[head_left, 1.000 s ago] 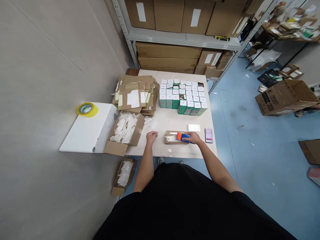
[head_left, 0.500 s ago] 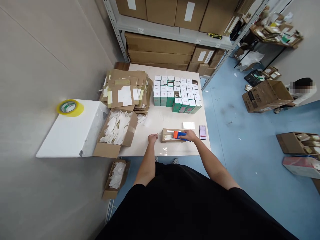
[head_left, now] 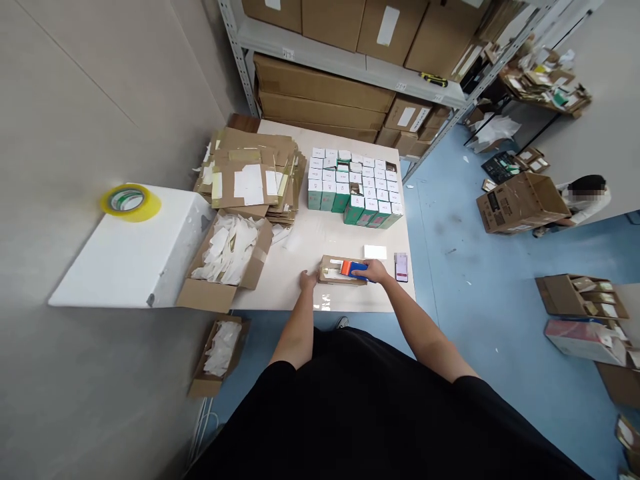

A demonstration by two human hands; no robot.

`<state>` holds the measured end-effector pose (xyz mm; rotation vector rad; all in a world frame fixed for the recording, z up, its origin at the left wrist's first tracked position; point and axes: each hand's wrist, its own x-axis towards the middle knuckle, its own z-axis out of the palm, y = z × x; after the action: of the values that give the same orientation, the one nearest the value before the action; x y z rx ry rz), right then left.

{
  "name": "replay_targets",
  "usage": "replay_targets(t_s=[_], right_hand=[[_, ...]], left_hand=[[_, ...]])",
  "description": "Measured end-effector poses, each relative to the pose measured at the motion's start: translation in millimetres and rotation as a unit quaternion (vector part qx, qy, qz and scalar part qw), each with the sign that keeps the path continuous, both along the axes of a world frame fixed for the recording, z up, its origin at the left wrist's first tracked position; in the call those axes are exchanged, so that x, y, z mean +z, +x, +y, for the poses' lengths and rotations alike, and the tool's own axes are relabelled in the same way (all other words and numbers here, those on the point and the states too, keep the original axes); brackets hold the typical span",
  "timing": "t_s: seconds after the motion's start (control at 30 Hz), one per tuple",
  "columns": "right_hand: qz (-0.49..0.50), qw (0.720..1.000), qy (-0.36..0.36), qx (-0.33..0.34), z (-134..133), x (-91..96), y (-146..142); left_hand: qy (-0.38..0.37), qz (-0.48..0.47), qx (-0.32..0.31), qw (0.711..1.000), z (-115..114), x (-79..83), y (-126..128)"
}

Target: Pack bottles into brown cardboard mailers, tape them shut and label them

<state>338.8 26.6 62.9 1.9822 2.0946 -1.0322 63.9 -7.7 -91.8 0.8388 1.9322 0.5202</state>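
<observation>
A small brown cardboard box (head_left: 327, 263) lies lengthwise near the front edge of the table, with white label patches on its top. My left hand (head_left: 309, 279) is at the box's left end, its fingers around that end. My right hand (head_left: 375, 271) is closed around a blue and orange tape dispenser (head_left: 354, 268), which rests over the top of the box. Just behind sits a small white card or box (head_left: 375, 252). A phone (head_left: 401, 267) lies to the right of my right hand.
Rows of white-topped green boxes (head_left: 367, 210) stand at the table's back. Flattened cardboard (head_left: 245, 150) is stacked left, behind an open carton (head_left: 200, 293) of white paper. Yellow tape (head_left: 131, 203) lies on a white block (head_left: 135, 260). A person (head_left: 587, 197) is beside a large carton (head_left: 517, 203).
My left hand has gone from a pinch beside the box to its left end. My right hand still holds the tape dispenser over the box. The whole view has shifted slightly.
</observation>
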Motion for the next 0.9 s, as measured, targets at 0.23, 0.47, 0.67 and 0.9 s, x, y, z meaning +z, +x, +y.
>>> replay_targets(t_s=[0.23,0.47,0.67,0.9], right_hand=[[-0.023,0.999,-0.019,0.028,9,7.7,-7],[-0.041,0.997,-0.045,0.056,21,11.8,-10],[-0.086,0.994,-0.046,0.051,28,5.3,-12],[-0.1,0.991,-0.048,0.068,35,4.9,31]], left_hand=[[0.061,0.036,-0.045,0.996,6,34.4,3],[0.05,0.053,-0.125,0.989,16,47.7,16],[0.038,0.074,-0.138,0.987,14,43.5,23],[0.025,0.085,-0.151,0.985,18,41.7,20]])
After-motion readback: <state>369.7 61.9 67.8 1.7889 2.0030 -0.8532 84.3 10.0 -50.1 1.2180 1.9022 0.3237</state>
